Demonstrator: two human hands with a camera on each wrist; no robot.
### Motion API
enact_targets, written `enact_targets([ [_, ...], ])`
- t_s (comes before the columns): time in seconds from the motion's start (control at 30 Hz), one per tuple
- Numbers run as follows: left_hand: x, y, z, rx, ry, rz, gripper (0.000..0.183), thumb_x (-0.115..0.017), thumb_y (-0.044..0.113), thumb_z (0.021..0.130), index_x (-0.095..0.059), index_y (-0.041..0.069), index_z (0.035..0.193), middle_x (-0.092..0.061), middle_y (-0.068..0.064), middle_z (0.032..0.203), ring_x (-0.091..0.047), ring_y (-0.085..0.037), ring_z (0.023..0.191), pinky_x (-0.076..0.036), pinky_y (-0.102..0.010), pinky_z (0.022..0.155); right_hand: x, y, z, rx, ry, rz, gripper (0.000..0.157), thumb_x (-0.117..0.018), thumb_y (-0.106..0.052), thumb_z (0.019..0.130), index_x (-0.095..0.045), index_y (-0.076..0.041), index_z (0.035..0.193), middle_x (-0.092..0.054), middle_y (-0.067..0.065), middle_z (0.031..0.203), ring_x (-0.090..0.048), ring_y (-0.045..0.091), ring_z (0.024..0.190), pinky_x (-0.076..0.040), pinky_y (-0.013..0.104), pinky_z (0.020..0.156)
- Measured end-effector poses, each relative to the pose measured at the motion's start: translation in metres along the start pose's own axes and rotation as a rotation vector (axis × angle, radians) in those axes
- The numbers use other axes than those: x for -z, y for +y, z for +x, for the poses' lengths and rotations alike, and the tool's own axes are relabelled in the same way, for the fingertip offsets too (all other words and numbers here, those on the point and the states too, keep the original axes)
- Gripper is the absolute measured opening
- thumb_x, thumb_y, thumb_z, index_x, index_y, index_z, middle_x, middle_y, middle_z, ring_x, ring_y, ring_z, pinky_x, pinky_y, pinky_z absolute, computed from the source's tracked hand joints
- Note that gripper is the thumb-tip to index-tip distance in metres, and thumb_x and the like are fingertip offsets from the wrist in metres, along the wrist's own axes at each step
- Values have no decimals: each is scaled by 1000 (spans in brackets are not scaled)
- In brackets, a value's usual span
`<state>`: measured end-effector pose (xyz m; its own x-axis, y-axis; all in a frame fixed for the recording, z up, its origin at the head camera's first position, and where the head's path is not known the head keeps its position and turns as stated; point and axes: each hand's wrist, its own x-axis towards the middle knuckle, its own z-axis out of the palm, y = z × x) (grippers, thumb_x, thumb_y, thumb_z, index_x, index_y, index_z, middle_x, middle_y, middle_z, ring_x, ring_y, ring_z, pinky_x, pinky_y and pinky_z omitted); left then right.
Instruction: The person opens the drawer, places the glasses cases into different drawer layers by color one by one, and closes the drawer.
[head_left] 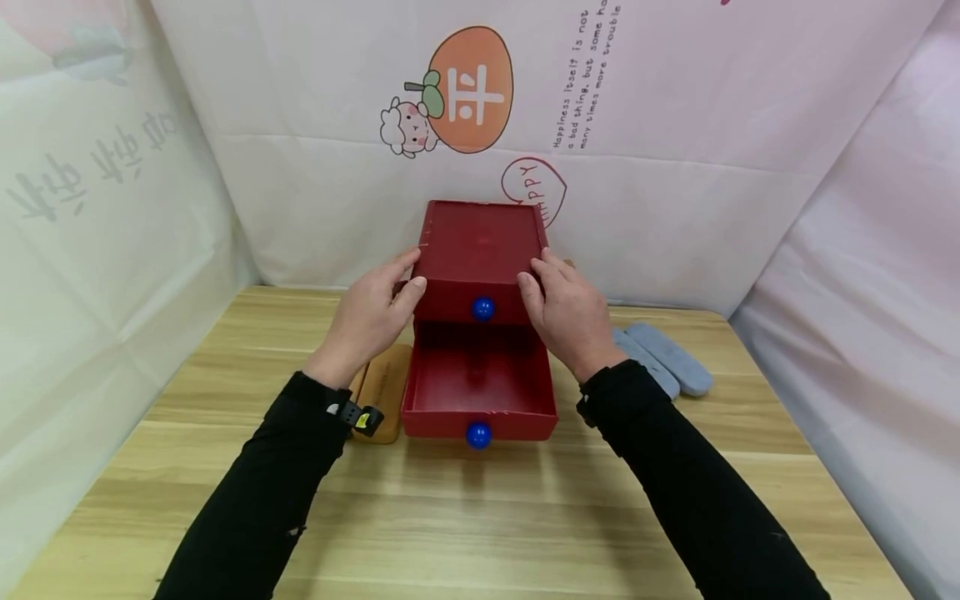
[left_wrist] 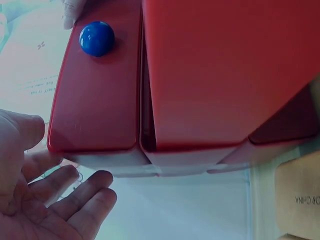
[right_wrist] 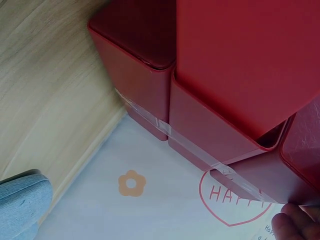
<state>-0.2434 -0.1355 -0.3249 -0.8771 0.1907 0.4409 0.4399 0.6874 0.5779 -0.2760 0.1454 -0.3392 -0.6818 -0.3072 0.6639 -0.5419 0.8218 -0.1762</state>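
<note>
A red drawer unit (head_left: pixel 483 242) with blue knobs stands at the back of the table. Its middle drawer (head_left: pixel 480 379) is pulled out and looks empty, with a blue knob (head_left: pixel 478 435) on its front. Another knob (head_left: pixel 483 309) sits on the top drawer's front. At the unit's upper left side is my left hand (head_left: pixel 367 317), its fingers loosely extended beside the edge in the left wrist view. My right hand (head_left: pixel 573 312) rests its fingers along the upper right side, thumb near the front corner. Clear tape (right_wrist: pixel 195 150) runs across the unit's side.
A tan case (head_left: pixel 386 392) printed with lettering lies left of the unit, under my left wrist. Two blue-grey cases (head_left: pixel 675 358) lie to the right, partly behind my right sleeve. Behind the unit hangs a white printed cloth (head_left: pixel 315 200).
</note>
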Motion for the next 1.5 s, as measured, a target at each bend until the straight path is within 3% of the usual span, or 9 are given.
enact_targets([
  [0.23, 9, -7, -8, 61, -5, 23, 63, -40, 49, 100, -35, 16, 154, -40, -3, 154, -56, -28, 120, -47, -48, 100, 1, -1, 2, -37, -27, 2, 63, -34, -50, 102, -54, -4, 140, -49, 14, 147, -48, 26, 131, -45, 46, 102],
  [0.4, 12, -16, -15, 94, -14, 77, 65, -40, 50, 100, -32, 17, 155, -39, -6, 155, -50, -29, 127, -43, -52, 103, 0, -1, 2, -31, -20, 1, 63, -34, -51, 101, -55, -4, 139, -50, 14, 146, -49, 26, 130, -45, 46, 101],
  [0.63, 9, -33, -29, 146, -43, 182, 65, -44, 44, 100, -33, 8, 153, -42, -14, 153, -40, -32, 136, -38, -53, 107, 0, -2, 2, -30, -14, 8, 63, -34, -51, 101, -55, -5, 139, -50, 13, 146, -49, 25, 131, -45, 46, 101],
  [0.83, -1, -44, -43, 178, -93, 247, 65, -46, 43, 100, -36, 4, 151, -46, -18, 149, -44, -36, 132, -43, -56, 101, 0, -2, 2, -43, -28, 16, 65, -33, -52, 101, -54, -5, 140, -49, 13, 147, -48, 26, 131, -45, 46, 101],
  [0.97, -9, -50, -52, 193, -118, 261, 64, -47, 41, 99, -38, 3, 150, -52, -18, 143, -59, -32, 111, -50, -53, 90, 0, -2, 3, -56, -42, 27, 65, -33, -52, 101, -53, -5, 141, -48, 13, 148, -47, 26, 132, -45, 46, 102],
  [1.07, -17, -55, -58, 208, -138, 271, 63, -49, 40, 99, -39, 4, 149, -54, -17, 139, -62, -28, 101, -53, -51, 84, 0, -2, 2, -59, -50, 30, 65, -32, -52, 101, -52, -5, 142, -47, 13, 149, -46, 26, 133, -44, 46, 103],
  [1.27, -32, -61, -69, 200, -174, 330, 60, -52, 38, 98, -44, 3, 147, -53, -16, 142, -53, -33, 123, -48, -52, 96, 0, -1, 2, -58, -47, 31, 64, -33, -51, 102, -52, -5, 142, -47, 12, 149, -46, 26, 133, -44, 46, 103],
  [1.5, -45, -65, -82, 177, -170, 398, 56, -53, 36, 97, -50, 3, 142, -58, -19, 136, -56, -36, 119, -49, -52, 95, -1, -1, 3, -60, -49, 28, 64, -32, -51, 101, -52, -5, 141, -47, 12, 149, -45, 25, 134, -44, 46, 103],
])
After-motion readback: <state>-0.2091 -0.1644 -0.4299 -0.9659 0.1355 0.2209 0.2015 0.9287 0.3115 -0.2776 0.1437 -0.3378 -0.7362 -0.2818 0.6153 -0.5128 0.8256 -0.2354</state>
